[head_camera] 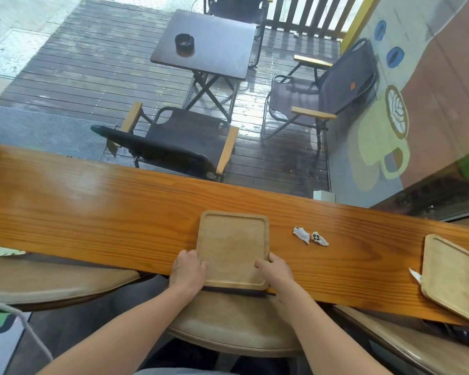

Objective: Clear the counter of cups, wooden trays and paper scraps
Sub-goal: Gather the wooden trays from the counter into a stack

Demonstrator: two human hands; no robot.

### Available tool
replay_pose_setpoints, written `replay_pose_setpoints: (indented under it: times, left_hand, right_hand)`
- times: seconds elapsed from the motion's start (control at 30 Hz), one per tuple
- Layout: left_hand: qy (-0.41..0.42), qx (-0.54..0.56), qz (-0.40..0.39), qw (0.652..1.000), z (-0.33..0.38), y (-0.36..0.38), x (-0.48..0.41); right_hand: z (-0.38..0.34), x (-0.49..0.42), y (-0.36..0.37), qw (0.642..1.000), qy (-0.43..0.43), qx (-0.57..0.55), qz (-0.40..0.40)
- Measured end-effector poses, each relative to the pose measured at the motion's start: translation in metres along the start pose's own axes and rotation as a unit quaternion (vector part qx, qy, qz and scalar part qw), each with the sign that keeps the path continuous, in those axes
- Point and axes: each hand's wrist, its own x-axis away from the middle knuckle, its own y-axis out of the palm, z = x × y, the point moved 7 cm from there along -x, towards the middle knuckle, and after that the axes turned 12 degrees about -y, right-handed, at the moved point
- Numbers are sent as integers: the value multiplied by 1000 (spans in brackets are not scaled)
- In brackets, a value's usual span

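Wooden tray [232, 247] centred on table [92, 212], near edge at the front lip. Held on left rim by left hand [187, 269], on right rim by right hand [275, 270]. Fingers [259, 264] pinching the rims, thumbs on top, the rest seemingly beneath, hidden. Two paper scraps [301, 234] just right of it, not touching. Second tray [455, 277] far right, overhanging table edge.
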Motion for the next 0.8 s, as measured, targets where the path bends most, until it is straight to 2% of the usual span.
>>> replay_pose_setpoints:
  times: [0.2,0.4,0.8]
  left_hand:
    - [-31,24,-35,999,-7,0,-2]
    - [-116,81,-74,987,-13,2,-6]
    - [-172,114,-75,975,-6,-5,-16]
  right_hand:
    - [-2,-3,1,1000,14,-4,-24]
    - [1,-6,1,999,29,-33,-25]
    - [11,-13,2,992,34,-120,9]
